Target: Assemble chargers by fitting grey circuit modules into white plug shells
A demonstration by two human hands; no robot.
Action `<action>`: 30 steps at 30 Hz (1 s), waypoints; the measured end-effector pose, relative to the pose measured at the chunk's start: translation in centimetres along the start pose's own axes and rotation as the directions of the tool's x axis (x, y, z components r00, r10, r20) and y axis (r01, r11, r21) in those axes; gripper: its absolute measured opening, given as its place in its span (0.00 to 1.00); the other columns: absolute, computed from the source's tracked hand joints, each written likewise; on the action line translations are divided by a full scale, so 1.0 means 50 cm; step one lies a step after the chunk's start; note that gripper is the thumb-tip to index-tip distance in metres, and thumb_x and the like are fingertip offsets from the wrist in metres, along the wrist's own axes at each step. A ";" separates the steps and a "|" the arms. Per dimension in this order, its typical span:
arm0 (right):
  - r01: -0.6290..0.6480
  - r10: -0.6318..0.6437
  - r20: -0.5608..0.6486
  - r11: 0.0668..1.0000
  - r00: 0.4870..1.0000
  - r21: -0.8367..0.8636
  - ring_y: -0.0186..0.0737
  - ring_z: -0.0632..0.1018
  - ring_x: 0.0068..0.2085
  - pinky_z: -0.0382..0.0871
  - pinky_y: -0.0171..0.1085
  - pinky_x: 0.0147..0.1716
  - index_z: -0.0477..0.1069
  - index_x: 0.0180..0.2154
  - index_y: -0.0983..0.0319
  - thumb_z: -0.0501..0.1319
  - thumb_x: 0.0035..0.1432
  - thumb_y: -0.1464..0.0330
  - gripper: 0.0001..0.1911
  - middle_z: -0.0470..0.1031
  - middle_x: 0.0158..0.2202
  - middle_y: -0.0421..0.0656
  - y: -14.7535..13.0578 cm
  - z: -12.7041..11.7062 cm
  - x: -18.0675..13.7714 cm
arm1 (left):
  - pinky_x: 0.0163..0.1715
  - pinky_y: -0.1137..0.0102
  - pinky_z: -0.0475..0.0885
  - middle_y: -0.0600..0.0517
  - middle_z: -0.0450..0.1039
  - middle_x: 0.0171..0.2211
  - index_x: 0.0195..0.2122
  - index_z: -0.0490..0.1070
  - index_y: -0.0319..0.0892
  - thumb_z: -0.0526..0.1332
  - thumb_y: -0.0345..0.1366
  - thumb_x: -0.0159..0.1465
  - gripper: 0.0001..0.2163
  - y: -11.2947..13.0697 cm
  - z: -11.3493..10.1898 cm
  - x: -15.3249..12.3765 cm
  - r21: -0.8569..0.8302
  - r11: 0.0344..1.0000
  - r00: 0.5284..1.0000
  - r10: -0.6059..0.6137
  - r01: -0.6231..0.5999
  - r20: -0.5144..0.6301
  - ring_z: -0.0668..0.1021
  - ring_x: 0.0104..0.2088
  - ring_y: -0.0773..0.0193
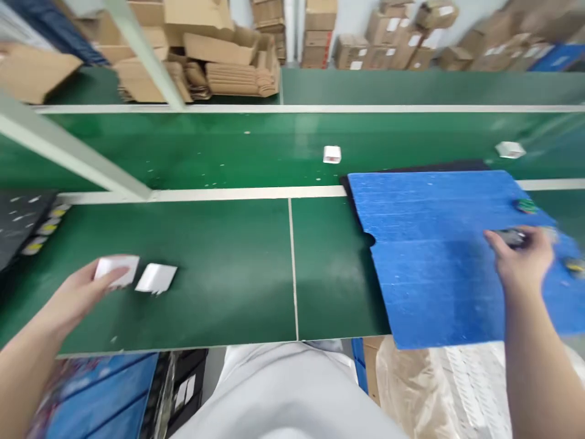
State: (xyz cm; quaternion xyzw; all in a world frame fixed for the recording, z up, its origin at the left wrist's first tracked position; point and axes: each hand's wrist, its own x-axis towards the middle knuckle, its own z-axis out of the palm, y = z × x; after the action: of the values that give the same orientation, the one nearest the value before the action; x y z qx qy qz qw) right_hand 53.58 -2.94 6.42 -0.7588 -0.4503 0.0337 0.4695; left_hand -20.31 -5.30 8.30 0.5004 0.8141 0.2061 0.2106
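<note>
My left hand [86, 285] is closed on a small white box [122, 267] at the left of the green bench. Just right of it lies a second white box [156, 278], apart from the hand. Over the blue sheet [434, 262] on the right, my right hand [523, 259] pinches a small dark, shiny object [512, 238], too blurred to name. A small green piece [526, 206] lies beyond this hand, and a yellow-and-black piece [574, 266] sits to its right, both on the sheet.
A green belt [205, 155] behind the bench carries a white carton [332, 154] and another white carton [510, 149]. Pale metal posts [105, 164] slant across the left. An open cardboard box [242, 52] stands on the far shelf; a black stack [25, 219] sits far left.
</note>
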 end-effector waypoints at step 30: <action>-0.209 -0.209 0.870 0.921 0.447 0.329 0.38 0.76 0.25 0.68 0.37 0.29 0.64 0.50 0.59 0.57 0.64 0.55 0.18 0.77 0.26 0.37 -0.411 0.394 -0.402 | 0.44 0.64 0.78 0.43 0.66 0.53 0.66 0.58 0.49 0.65 0.38 0.68 0.27 0.227 0.407 0.024 -0.218 0.417 0.420 0.907 -0.882 0.032 0.76 0.53 0.53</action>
State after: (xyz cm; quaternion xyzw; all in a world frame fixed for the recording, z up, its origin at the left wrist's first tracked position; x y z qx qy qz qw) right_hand 18.98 -0.70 3.24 -0.5163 -0.6125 0.5164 0.3025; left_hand -1.36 3.02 -2.46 0.8511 0.3833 0.3172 0.1675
